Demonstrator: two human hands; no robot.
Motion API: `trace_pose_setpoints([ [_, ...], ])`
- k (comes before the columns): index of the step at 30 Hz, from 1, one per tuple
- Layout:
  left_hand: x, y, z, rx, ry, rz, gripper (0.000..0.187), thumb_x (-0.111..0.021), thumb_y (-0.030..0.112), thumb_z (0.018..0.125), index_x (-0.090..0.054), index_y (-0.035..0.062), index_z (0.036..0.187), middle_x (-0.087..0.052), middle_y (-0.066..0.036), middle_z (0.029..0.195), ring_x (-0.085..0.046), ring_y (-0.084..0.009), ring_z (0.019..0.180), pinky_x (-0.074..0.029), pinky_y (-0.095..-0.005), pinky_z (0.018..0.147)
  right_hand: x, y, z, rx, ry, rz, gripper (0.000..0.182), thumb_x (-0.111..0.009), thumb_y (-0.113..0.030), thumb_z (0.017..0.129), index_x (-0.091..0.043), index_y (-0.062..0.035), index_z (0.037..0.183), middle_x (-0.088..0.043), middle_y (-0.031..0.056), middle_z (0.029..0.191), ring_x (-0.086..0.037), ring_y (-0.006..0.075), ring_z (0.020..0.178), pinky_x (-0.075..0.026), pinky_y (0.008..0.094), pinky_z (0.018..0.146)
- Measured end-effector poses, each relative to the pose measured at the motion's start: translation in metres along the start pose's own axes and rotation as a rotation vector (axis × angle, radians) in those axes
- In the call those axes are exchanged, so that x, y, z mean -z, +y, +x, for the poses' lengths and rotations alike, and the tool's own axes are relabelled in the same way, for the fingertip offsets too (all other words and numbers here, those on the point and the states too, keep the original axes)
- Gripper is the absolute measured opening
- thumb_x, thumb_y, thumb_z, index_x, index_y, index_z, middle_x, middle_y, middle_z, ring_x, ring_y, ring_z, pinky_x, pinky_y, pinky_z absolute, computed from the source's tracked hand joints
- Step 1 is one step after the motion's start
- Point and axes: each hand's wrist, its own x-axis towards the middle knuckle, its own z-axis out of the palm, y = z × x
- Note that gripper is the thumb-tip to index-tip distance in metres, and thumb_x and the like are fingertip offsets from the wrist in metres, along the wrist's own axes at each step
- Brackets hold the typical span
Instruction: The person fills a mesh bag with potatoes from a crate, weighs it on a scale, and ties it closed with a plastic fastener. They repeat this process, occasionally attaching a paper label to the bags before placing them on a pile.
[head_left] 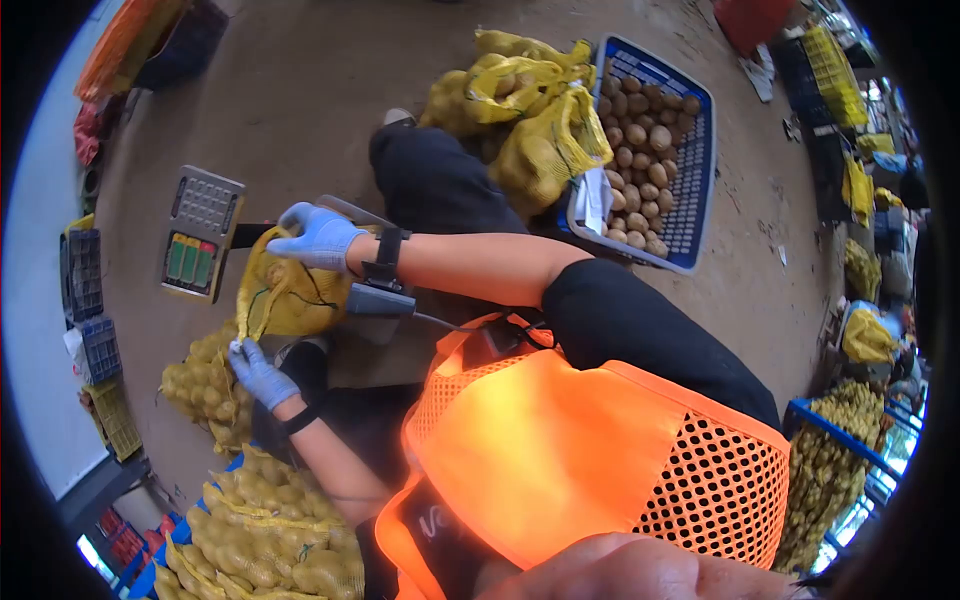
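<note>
A yellow net bag [300,298] with potato-like round produce in it stands in front of me, beside a weighing scale's keypad and display [203,233]. My right hand [322,238], in a blue glove, curves its fingers and thumb about the bag's upper edge. Lower down, my left hand [264,376], also gloved, pinches the gathered end of the bag's netting, its fingers closed. The netting stretches between both hands. Just beyond my left hand sits a filled net bag [208,388]. A grey box-shaped device [380,301] with a cable lies under my right wrist.
A blue crate [706,165] holds loose brown round produce, with filled yellow net bags [540,150] beside it. More full bags [270,530] are stacked close to my left arm. Crates [84,275] line the wall, and a blue-framed rack [830,430] holds more bags behind me.
</note>
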Motion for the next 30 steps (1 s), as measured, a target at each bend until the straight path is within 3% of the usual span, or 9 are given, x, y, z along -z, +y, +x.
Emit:
trace_pose_setpoints([
  [4, -0.004, 0.008, -0.004, 0.123, 0.003, -0.162, 0.035, -0.057, 0.017, 0.088, -0.046, 0.0091, 0.12, -0.05, -0.005, 0.115, -0.049, -0.0179, 0.099, -0.048, -0.0326, 0.075, 0.095, -0.026, -0.054, 0.241, -0.112, 0.179, 0.034, -0.064, -0.024, 0.081, -0.056, -0.0015, 0.106, -0.062, 0.0054, 0.087, -0.057, 0.0111, 0.081, -0.046, 0.023, 0.073],
  [6, -0.009, 0.02, -0.01, 0.138, 0.022, -0.173, 0.035, -0.057, 0.017, 0.088, -0.046, 0.0093, 0.12, -0.05, -0.004, 0.115, -0.049, -0.0177, 0.099, -0.047, -0.0333, 0.076, 0.155, -0.003, -0.07, 0.407, 0.058, 0.277, 0.019, -0.065, -0.018, 0.081, -0.063, -0.0009, 0.089, -0.062, 0.0016, 0.079, -0.056, 0.0075, 0.074, -0.046, 0.0226, 0.066],
  [9, -0.009, 0.022, -0.011, 0.154, 0.049, -0.197, 0.034, -0.056, 0.018, 0.088, -0.046, 0.0094, 0.119, -0.05, -0.004, 0.113, -0.049, -0.0176, 0.099, -0.047, -0.0347, 0.077, 0.266, 0.05, -0.108, 0.19, 0.552, 0.088, 0.014, -0.058, -0.017, 0.086, -0.061, -0.0035, 0.084, -0.056, -0.0023, 0.072, -0.052, 0.0039, 0.065, -0.043, 0.0186, 0.061],
  [13, -0.011, 0.02, -0.009, 0.151, 0.06, -0.204, 0.034, -0.057, 0.018, 0.088, -0.046, 0.0114, 0.119, -0.051, -0.004, 0.111, -0.051, -0.0195, 0.095, -0.046, -0.0365, 0.078, 0.373, 0.209, -0.171, -0.353, 0.546, -0.081, 0.021, -0.065, -0.027, 0.082, -0.064, -0.0067, 0.085, -0.058, -0.0025, 0.072, -0.051, 0.0043, 0.063, -0.041, 0.0181, 0.058],
  [15, -0.009, 0.016, -0.007, 0.147, 0.078, -0.188, 0.034, -0.057, 0.018, 0.088, -0.045, 0.0123, 0.119, -0.051, -0.004, 0.11, -0.051, -0.0204, 0.094, -0.046, -0.0371, 0.078, 0.36, 0.243, -0.192, -0.526, 0.419, -0.506, 0.025, -0.067, -0.03, 0.078, -0.064, -0.0056, 0.084, -0.061, -0.0001, 0.075, -0.053, 0.0074, 0.066, -0.044, 0.0218, 0.061],
  [17, -0.005, 0.011, -0.003, 0.132, 0.043, -0.209, 0.036, -0.058, 0.017, 0.087, -0.044, 0.014, 0.12, -0.051, -0.005, 0.111, -0.052, -0.0215, 0.093, -0.045, -0.0378, 0.078, 0.353, 0.296, -0.2, -0.446, 0.337, -0.485, 0.027, -0.069, -0.029, 0.077, -0.064, -0.0038, 0.083, -0.062, 0.0019, 0.077, -0.056, 0.0102, 0.071, -0.046, 0.0244, 0.067],
  [22, -0.004, 0.015, -0.005, 0.173, 0.052, -0.19, 0.038, -0.058, 0.017, 0.087, -0.043, 0.0141, 0.121, -0.052, -0.005, 0.111, -0.053, -0.0223, 0.092, -0.045, -0.0378, 0.077, 0.339, 0.274, -0.18, -0.735, 0.194, -0.754, 0.066, -0.065, -0.062, 0.064, -0.065, -0.0019, 0.091, -0.065, 0.0135, 0.089, -0.061, 0.0245, 0.083, -0.047, 0.0315, 0.077],
  [27, -0.005, 0.011, -0.009, 0.2, 0.039, -0.264, 0.038, -0.059, 0.017, 0.086, -0.043, 0.015, 0.121, -0.053, -0.005, 0.11, -0.053, -0.0228, 0.092, -0.045, -0.0378, 0.077, 0.337, 0.322, -0.173, -0.578, 0.214, -0.81, 0.063, -0.074, -0.053, 0.056, -0.066, -0.0005, 0.089, -0.065, 0.0165, 0.09, -0.062, 0.0298, 0.085, -0.047, 0.0323, 0.079],
  [30, -0.005, 0.013, -0.009, 0.214, 0.034, -0.265, 0.037, -0.059, 0.017, 0.086, -0.044, 0.0153, 0.119, -0.053, -0.005, 0.108, -0.054, -0.0222, 0.091, -0.045, -0.0371, 0.076, 0.352, 0.332, -0.161, -0.619, 0.037, -1.046, 0.041, -0.073, -0.037, 0.058, -0.069, -0.0038, 0.083, -0.067, 0.012, 0.08, -0.064, 0.0252, 0.075, -0.05, 0.0307, 0.07],
])
